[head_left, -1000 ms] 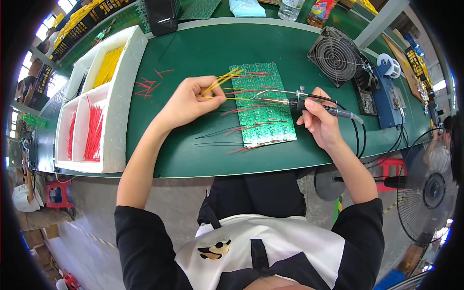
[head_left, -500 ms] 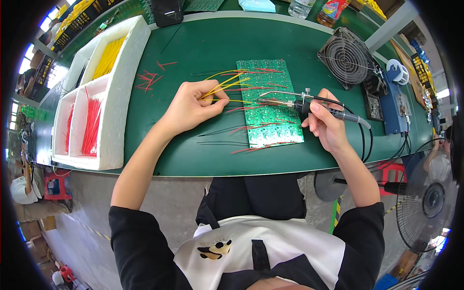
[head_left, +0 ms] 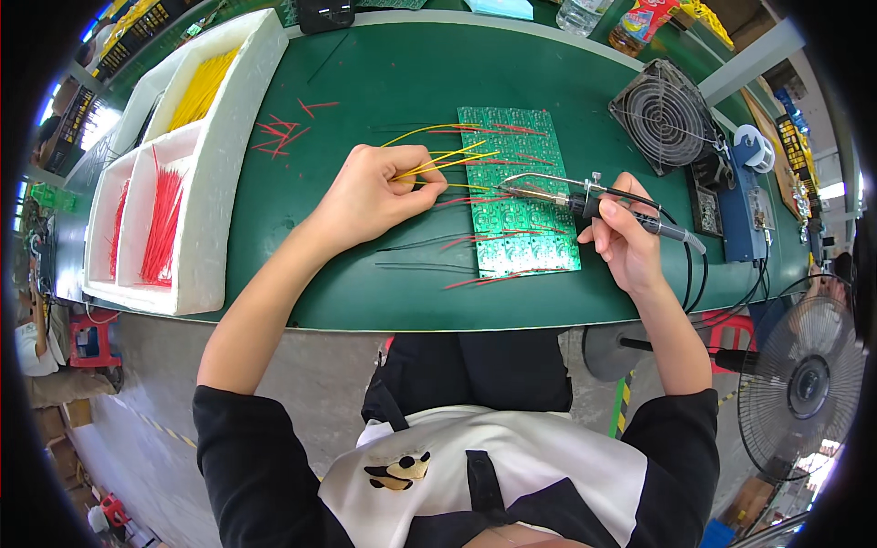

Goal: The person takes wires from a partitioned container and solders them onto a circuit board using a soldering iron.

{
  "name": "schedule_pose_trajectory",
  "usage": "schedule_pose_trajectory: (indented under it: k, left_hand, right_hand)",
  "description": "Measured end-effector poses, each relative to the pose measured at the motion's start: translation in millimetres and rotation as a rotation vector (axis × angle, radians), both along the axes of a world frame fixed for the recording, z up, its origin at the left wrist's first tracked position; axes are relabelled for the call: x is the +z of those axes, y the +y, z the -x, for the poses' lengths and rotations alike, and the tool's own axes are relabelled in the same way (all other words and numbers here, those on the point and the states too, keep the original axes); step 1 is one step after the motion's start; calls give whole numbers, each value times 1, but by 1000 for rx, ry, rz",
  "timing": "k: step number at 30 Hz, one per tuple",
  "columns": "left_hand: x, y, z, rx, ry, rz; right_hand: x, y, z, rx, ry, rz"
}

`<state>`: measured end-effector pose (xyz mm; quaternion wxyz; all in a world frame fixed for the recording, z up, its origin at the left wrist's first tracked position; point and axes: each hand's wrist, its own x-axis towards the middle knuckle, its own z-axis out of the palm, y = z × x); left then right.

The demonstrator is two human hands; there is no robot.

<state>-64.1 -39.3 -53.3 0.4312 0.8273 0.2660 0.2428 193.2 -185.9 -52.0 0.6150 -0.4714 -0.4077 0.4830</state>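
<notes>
A green circuit board panel (head_left: pixel 527 215) lies on the green table, with red, black and yellow wires sticking out over its left edge. My left hand (head_left: pixel 384 192) is closed in a pinch on several yellow wires (head_left: pixel 450 159); one of them reaches onto the board's middle rows. In my right hand (head_left: pixel 626 233) is a soldering iron (head_left: pixel 585 206) with a thin metal feed tube fixed along its top. Its tip points left and rests at or just above the board, close to the end of that yellow wire. Whether it touches cannot be made out.
On the left stands a white foam box (head_left: pixel 206 183) with compartments of yellow and red wires. Loose red wire pieces (head_left: pixel 283 135) lie beside it. At the right are a small square fan (head_left: pixel 665 119), a blue soldering station (head_left: pixel 744 201) and cables. Bottles (head_left: pixel 639 26) stand at the back.
The view has shifted slightly. Both hands keep nearly the same place over the board, the left still pinching the yellow wires and the right still holding the soldering iron near the wire's end.
</notes>
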Motion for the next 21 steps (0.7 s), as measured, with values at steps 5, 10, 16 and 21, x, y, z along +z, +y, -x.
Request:
schedule_pose_trajectory:
  k: [5,10,16,21]
  left_hand:
    - [-1,2,0,0,2,-47]
    - [-1,2,-1,11,13,-57]
    - [-2,1,0,12,11,-55]
    - [-1,1,0,14,12,-55]
  right_hand:
    - [-1,0,0,-1,0,-8]
    - [-1,-1,0,-6,-21,-21]
    - [0,-1,1,12,-22,-10]
    - [1,-2,3,-1,-37,-2]
